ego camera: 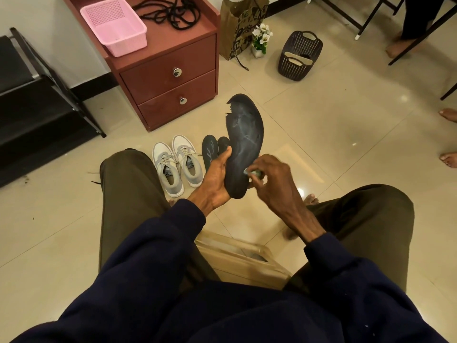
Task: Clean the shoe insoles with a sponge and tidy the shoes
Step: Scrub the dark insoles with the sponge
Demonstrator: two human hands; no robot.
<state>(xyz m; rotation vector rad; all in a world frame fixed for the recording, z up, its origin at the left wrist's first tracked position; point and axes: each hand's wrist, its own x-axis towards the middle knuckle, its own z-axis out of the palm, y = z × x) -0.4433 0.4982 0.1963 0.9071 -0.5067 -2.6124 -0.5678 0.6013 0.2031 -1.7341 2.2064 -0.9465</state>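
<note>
My left hand [215, 179] grips the heel end of a dark, worn insole [244, 139] with a torn toe edge, holding it upright above the floor. My right hand [269, 184] pinches a small green sponge [252, 172] against the insole's lower right edge; the sponge is mostly hidden by my fingers. Two more dark insoles [210, 152] lie on the tiles behind my left hand. Left of them stands a pair of white and grey sneakers [176, 167], side by side, toes pointing away from me.
A red-brown drawer cabinet [170, 78] carries a pink basket [115, 26] and black laces [173, 13]. A dark basket [299, 55], a paper bag [239, 26] and a small flower pot [261, 40] stand beyond. A beige tub [247, 258] sits between my legs. Other people's bare feet [448, 137] show at right.
</note>
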